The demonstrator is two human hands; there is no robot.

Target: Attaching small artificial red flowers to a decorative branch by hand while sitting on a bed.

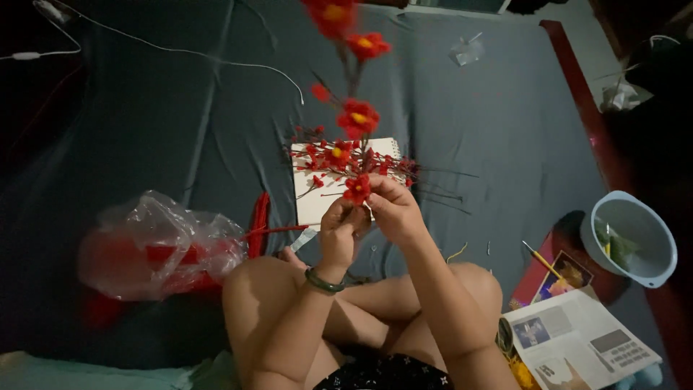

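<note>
Head view: both hands, left (339,227) and right (393,209), pinch a red flower (356,188) onto the stem (351,79) rising toward 12 o'clock; binding looks next.

We see bare forearms with no sleeves on either side. The left hand (339,230) has a dark green bangle (323,282) around its wrist, smooth and round. The right hand (393,209) has nothing on its wrist or fingers. Our legs are bare at the knees, and we wear dark shorts (390,374) with a small pale pattern.
</note>
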